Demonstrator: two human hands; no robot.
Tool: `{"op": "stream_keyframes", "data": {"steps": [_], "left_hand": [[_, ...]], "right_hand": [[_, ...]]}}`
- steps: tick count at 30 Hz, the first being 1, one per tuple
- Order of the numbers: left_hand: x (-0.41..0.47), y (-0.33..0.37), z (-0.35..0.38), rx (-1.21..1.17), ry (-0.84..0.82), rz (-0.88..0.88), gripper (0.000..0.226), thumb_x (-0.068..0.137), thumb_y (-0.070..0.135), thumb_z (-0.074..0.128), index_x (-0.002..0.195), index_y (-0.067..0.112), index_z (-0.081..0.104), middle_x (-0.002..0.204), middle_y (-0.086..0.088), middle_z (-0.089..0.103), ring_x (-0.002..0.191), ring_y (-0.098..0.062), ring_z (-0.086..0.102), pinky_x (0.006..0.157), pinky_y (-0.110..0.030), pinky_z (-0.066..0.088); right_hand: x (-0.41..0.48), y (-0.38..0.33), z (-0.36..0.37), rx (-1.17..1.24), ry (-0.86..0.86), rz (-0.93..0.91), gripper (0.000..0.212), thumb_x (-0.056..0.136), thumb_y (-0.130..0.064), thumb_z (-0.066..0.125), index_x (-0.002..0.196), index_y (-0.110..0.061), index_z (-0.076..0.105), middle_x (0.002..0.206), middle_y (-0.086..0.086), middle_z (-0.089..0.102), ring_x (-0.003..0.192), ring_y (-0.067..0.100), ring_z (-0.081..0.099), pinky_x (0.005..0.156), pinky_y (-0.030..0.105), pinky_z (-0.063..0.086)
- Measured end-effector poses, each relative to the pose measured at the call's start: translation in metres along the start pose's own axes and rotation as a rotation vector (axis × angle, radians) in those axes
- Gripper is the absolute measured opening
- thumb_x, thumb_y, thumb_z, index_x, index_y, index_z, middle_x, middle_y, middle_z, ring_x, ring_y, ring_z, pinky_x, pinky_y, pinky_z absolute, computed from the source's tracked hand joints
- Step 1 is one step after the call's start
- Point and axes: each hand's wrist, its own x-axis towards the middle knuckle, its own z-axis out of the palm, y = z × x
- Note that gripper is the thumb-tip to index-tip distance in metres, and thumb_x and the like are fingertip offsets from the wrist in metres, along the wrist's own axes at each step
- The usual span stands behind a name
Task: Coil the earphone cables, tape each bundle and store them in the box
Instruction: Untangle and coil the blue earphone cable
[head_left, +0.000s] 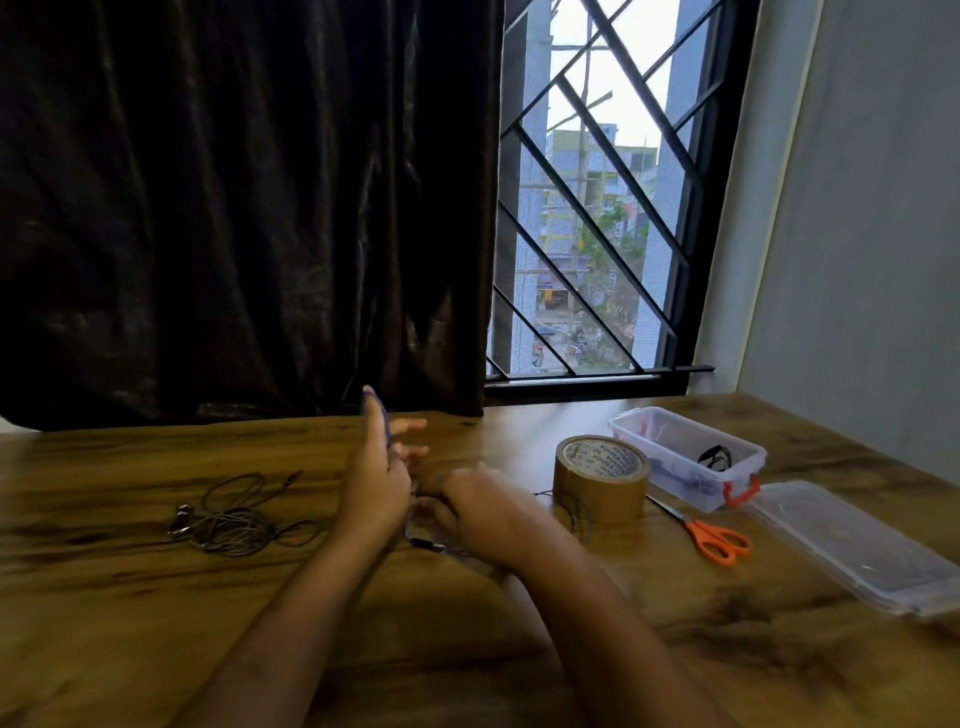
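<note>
My left hand (375, 483) is raised edge-on at the table's middle, fingers spread, with turns of a purplish earphone cable (383, 422) wrapped over them. My right hand (480, 512) sits just right of it, fingers closed on the same cable; the dark loose end (579, 512) trails toward the tape. A second, tangled grey earphone cable (236, 522) lies loose on the left. A brown tape roll (601, 478) stands right of my hands. The clear box (687, 454) with orange latches is open, a dark bundle inside.
Orange-handled scissors (714, 538) lie between the tape roll and the box lid (852, 548), which rests flat at the right edge. The wooden table (156, 623) meets a dark curtain (234, 208) and a barred window behind.
</note>
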Motion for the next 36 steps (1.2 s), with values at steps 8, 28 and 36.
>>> {"op": "stream_keyframes", "data": {"steps": [8, 28, 36], "left_hand": [[-0.01, 0.019, 0.01, -0.314, -0.392, -0.247, 0.031, 0.102, 0.013, 0.03, 0.12, 0.027, 0.052, 0.059, -0.001, 0.042, 0.033, -0.005, 0.031, 0.044, -0.025, 0.041], [-0.003, 0.035, 0.002, -0.934, -0.148, -0.222, 0.046, 0.103, 0.012, 0.026, 0.144, 0.032, 0.026, 0.095, -0.007, 0.071, 0.062, -0.015, 0.069, 0.059, -0.025, 0.057], [0.005, 0.011, 0.0, -0.273, -0.195, -0.105, 0.058, 0.101, 0.002, 0.029, 0.149, 0.03, 0.011, 0.119, -0.011, 0.059, 0.067, 0.001, 0.063, 0.059, -0.012, 0.05]], "right_hand": [[-0.014, 0.018, -0.039, 0.09, 0.549, 0.018, 0.013, 0.091, -0.038, 0.06, 0.093, -0.028, 0.068, 0.078, -0.011, 0.062, 0.07, 0.005, 0.052, 0.059, 0.027, 0.037], [0.002, 0.006, 0.001, 0.105, -0.002, 0.188, 0.024, 0.097, -0.028, 0.046, 0.108, -0.015, 0.063, 0.102, 0.011, 0.066, 0.093, 0.031, 0.06, 0.079, 0.037, 0.05], [-0.003, 0.008, -0.024, 0.231, 0.108, 0.055, 0.017, 0.092, -0.021, 0.059, 0.087, -0.01, 0.07, 0.063, -0.012, 0.05, 0.056, 0.0, 0.047, 0.057, 0.019, 0.032]]}}
